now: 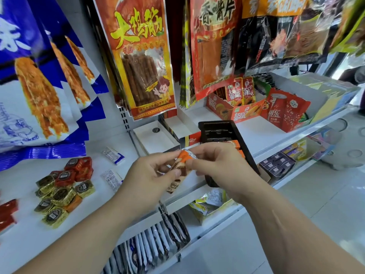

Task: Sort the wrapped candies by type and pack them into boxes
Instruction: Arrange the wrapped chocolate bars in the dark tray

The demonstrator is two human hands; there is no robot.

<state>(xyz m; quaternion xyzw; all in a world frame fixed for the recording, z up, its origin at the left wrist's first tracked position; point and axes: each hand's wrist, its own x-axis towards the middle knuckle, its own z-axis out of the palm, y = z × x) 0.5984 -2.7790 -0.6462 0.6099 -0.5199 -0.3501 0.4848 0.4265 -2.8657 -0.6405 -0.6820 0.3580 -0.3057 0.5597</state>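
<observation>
Both hands meet above the white shelf and pinch one orange-wrapped candy (185,157) between them. My left hand (150,174) grips its lower, brown end; my right hand (219,165) grips the upper, silvery end. Just behind the hands lies a black plastic tray (219,131) with moulded slots; orange candies (236,144) show at its near part, mostly hidden by my right hand. An open white box (156,138) stands left of the tray. On the shelf at the left lies a heap of gold-wrapped candies (57,198) and red-wrapped candies (79,169).
Large hanging snack bags (142,56) crowd the space above the shelf. A red display carton (235,107) and red sachets (284,111) stand at the back right. Two small white packets (113,155) lie on the shelf. Lower shelves hold more packets (154,244).
</observation>
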